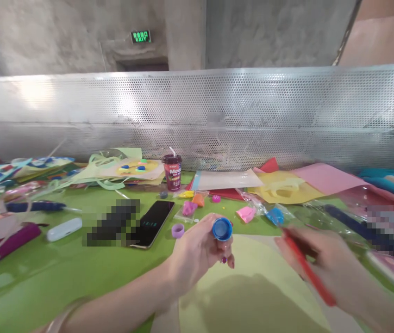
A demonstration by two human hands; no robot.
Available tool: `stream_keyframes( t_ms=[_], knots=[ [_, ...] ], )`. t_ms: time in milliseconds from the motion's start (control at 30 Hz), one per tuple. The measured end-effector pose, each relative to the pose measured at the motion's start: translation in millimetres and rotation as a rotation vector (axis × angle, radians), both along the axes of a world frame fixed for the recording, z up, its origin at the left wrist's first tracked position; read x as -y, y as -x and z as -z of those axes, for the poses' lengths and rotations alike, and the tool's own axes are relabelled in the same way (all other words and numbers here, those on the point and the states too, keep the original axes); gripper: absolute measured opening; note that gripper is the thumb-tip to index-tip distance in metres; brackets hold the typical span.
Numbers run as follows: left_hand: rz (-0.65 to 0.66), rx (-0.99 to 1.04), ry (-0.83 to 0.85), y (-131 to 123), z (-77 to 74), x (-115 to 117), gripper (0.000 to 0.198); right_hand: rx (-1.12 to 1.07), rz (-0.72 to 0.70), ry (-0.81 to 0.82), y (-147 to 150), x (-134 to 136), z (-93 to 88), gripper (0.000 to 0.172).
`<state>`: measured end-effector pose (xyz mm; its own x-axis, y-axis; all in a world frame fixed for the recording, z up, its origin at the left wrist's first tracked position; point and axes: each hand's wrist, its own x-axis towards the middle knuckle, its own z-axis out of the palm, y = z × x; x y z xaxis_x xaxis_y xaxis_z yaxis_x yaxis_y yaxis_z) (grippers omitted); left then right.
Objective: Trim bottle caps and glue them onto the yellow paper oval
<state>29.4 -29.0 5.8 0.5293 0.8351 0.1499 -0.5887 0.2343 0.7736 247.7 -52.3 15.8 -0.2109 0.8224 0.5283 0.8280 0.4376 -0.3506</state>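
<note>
The left hand (198, 256) pinches a small blue cup (222, 230), hollow facing the camera; right hand (335, 266), at four o'clock from the cup, grips a blurred red tool (307, 268); yellow paper (259, 256) lies at five, a phone (153, 224) at nine

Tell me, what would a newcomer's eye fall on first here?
Probably the small round blue piece near the middle, held up in the left hand, with its hollow face toward the camera. To its right, the blurred right hand holds a slim red tool over a pale yellow sheet. Farther back, a purple drink cup stands on the green table, and a lit exit sign glows at upper left.
</note>
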Motion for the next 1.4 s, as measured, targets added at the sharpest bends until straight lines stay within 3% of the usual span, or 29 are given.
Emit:
stream_keyframes(
  t_ms=[167,467,1167,1400],
  knots=[
    [-0.027,0.035,0.022,-1,2.5,0,0.019,0.305,-0.05,0.055,11,2,12.3,0.028],
    [-0.017,0.048,0.028,-2,0.2,0,0.02,0.466,-0.059,-0.241,11,2,11.2,0.012],
    [-0.002,0.028,-0.024,-1,4.1,1,0.024,0.551,-0.005,-0.481,12,0,11.6,0.013],
    [0.002,0.026,-0.019,-1,3.6,1,0.024,0.485,0.051,-0.512,13,1,6.1,0.025]
  ],
)
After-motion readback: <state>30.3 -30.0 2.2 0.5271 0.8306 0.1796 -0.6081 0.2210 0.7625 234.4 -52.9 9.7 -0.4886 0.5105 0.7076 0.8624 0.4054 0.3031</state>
